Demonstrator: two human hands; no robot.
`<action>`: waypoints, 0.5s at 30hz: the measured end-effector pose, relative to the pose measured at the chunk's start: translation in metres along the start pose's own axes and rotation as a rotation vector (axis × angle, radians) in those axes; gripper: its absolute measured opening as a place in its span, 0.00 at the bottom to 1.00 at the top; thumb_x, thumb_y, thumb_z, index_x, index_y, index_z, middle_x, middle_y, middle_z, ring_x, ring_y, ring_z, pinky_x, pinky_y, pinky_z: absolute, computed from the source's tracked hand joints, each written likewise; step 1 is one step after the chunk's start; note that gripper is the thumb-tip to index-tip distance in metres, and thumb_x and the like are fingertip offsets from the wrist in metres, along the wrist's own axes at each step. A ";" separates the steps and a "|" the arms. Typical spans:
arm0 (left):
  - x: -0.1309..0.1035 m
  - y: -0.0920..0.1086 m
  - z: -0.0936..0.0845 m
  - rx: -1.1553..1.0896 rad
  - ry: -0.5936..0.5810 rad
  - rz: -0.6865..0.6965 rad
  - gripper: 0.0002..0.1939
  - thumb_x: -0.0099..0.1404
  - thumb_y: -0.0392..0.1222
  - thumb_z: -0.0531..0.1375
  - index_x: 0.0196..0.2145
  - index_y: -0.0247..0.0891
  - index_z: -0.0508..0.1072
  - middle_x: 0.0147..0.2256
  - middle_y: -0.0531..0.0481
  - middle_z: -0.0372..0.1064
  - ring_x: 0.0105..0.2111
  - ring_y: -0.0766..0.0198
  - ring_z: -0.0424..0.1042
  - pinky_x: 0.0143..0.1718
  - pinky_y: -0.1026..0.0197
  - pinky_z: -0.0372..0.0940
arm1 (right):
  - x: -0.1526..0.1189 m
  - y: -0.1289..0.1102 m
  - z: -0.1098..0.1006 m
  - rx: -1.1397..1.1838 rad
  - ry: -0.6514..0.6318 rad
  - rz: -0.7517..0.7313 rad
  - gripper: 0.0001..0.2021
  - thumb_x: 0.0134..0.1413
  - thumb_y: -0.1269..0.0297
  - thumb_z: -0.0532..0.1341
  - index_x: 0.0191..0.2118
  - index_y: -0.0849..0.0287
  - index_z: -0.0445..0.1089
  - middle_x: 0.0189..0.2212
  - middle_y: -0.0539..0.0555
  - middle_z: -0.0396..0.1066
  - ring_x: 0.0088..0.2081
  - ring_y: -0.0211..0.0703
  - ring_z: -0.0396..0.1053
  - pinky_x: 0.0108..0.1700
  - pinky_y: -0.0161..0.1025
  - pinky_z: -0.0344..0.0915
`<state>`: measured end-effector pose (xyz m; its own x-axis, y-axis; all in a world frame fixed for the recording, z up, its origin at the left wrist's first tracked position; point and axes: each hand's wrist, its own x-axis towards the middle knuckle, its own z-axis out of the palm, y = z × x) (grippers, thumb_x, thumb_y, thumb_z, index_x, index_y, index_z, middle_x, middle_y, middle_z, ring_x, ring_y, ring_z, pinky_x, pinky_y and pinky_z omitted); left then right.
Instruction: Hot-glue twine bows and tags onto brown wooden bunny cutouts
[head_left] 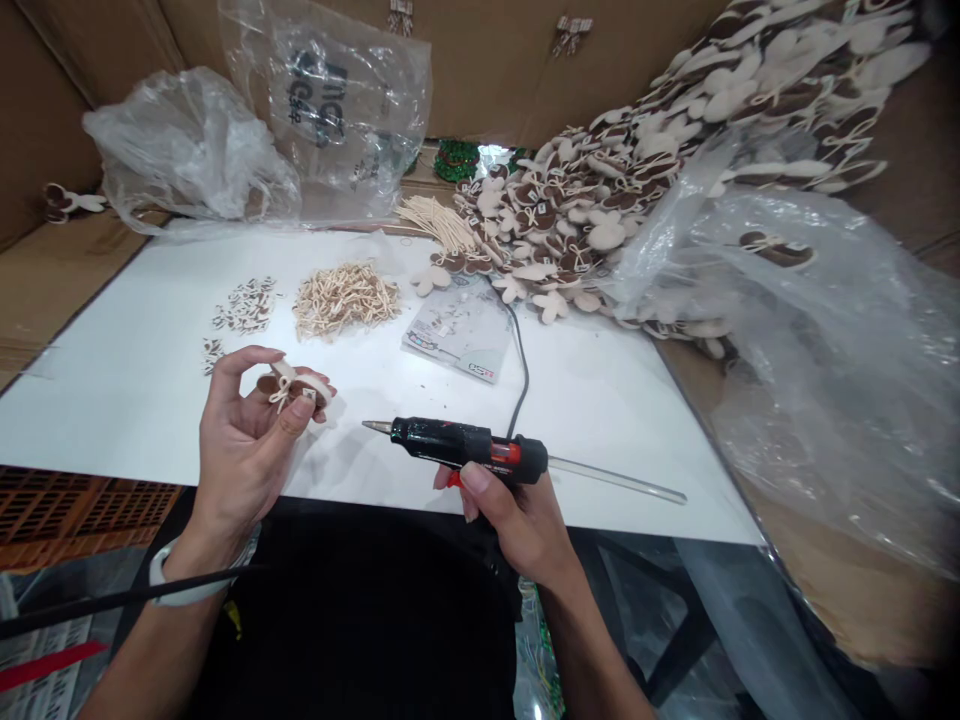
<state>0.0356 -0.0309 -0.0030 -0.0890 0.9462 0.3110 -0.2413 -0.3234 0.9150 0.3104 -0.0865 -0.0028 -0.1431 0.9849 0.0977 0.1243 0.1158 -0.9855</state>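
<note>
Between the thumb and fingers of my left hand (251,440) is a small brown-and-cream felt ornament (289,388) with a string bow and a tiny label on it; my thumb presses by the label. My right hand (510,510) grips a black hot glue gun (450,440), its metal nozzle pointing left toward the ornament but apart from it. A clear glue stick (619,478) juts out of the gun's back end. Past my left hand lie a pile of cream string bows (345,300) and a scatter of tiny labels (244,305) on the white board (360,385).
A large heap of felt ornaments (585,220) fills the back right, beside a clear plastic bag (810,300). Crumpled plastic (195,150) lies at the back left. The gun's cord (523,370) runs past a printed plastic packet (461,330). Cardboard walls (495,70) stand behind.
</note>
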 end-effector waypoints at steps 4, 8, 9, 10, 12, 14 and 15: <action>-0.001 -0.001 -0.001 0.020 -0.009 -0.018 0.24 0.71 0.40 0.81 0.57 0.47 0.75 0.40 0.49 0.85 0.44 0.59 0.83 0.42 0.62 0.79 | 0.001 -0.001 0.000 -0.001 -0.003 -0.005 0.24 0.77 0.42 0.67 0.35 0.54 0.86 0.20 0.48 0.69 0.25 0.44 0.68 0.31 0.42 0.62; -0.002 0.000 0.000 0.018 -0.014 -0.035 0.23 0.72 0.39 0.80 0.56 0.47 0.75 0.41 0.48 0.85 0.46 0.58 0.83 0.43 0.61 0.79 | -0.001 0.000 0.000 0.000 -0.005 -0.001 0.23 0.77 0.43 0.67 0.36 0.55 0.87 0.20 0.47 0.68 0.24 0.43 0.67 0.30 0.42 0.62; -0.002 0.001 0.001 0.011 -0.014 -0.035 0.23 0.71 0.38 0.80 0.56 0.46 0.74 0.41 0.48 0.86 0.45 0.58 0.83 0.42 0.62 0.79 | -0.001 0.000 0.000 0.002 -0.003 -0.001 0.23 0.77 0.43 0.67 0.36 0.55 0.87 0.20 0.47 0.68 0.24 0.43 0.67 0.30 0.42 0.62; -0.002 0.002 0.001 0.005 -0.014 -0.034 0.23 0.71 0.37 0.80 0.55 0.46 0.74 0.40 0.48 0.86 0.45 0.59 0.82 0.42 0.62 0.78 | -0.002 0.001 0.000 0.003 -0.001 -0.001 0.23 0.78 0.43 0.67 0.36 0.55 0.87 0.20 0.48 0.69 0.24 0.43 0.66 0.30 0.42 0.62; -0.002 0.003 0.002 -0.006 -0.015 -0.030 0.22 0.71 0.36 0.79 0.55 0.46 0.74 0.40 0.49 0.86 0.43 0.60 0.82 0.41 0.63 0.78 | -0.003 0.002 0.000 0.006 0.001 -0.001 0.23 0.78 0.43 0.67 0.37 0.55 0.87 0.21 0.48 0.70 0.24 0.43 0.66 0.30 0.42 0.61; -0.003 0.003 0.003 -0.014 -0.018 -0.023 0.22 0.72 0.35 0.79 0.54 0.46 0.74 0.39 0.49 0.86 0.43 0.60 0.82 0.41 0.63 0.77 | -0.003 0.003 0.000 0.006 -0.003 -0.001 0.23 0.78 0.43 0.67 0.37 0.55 0.87 0.22 0.49 0.71 0.24 0.43 0.66 0.29 0.41 0.61; -0.003 0.003 0.003 -0.015 -0.019 -0.019 0.22 0.71 0.35 0.79 0.54 0.46 0.74 0.39 0.49 0.86 0.42 0.60 0.82 0.40 0.63 0.77 | -0.003 0.004 0.000 0.008 -0.004 -0.002 0.23 0.78 0.43 0.67 0.37 0.55 0.87 0.23 0.49 0.72 0.25 0.42 0.66 0.29 0.41 0.61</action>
<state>0.0383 -0.0344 0.0001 -0.0656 0.9520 0.2989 -0.2571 -0.3056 0.9168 0.3114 -0.0889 -0.0069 -0.1476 0.9840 0.0993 0.1161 0.1170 -0.9863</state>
